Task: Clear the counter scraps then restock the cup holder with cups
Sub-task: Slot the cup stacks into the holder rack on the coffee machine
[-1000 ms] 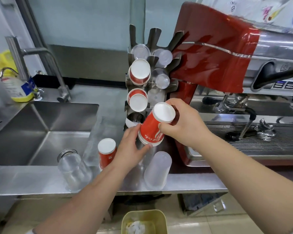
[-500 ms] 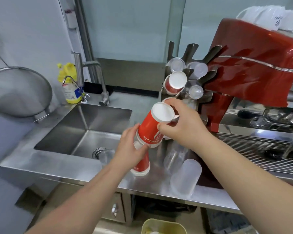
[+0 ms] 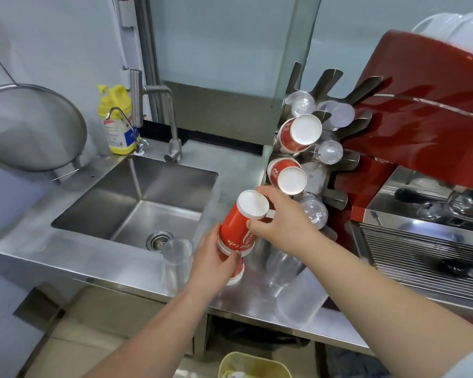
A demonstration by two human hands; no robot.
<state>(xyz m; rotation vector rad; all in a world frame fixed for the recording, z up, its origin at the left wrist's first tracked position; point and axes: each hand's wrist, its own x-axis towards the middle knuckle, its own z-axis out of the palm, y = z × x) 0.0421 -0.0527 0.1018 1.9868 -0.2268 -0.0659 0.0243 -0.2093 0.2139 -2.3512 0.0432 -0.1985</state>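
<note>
A stack of red paper cups with a white base hangs tilted above the steel counter. My right hand grips its upper end. My left hand holds its lower end from below, partly hiding another red cup standing behind it. The metal cup holder stands right behind, with two red cup stacks and clear plastic cups in its slots. Clear plastic cups stand upside down on the counter, and a frosted one lies by my right forearm.
A steel sink with tap lies left of the cups. A yellow detergent bottle stands behind it, and a mesh strainer hangs at far left. A red coffee machine fills the right. A bin sits below the counter.
The view has swung left and down, so the sink shows fully. Both hands have kept hold of the red cup stack, which sits slightly lower and more to the left of the holder.
</note>
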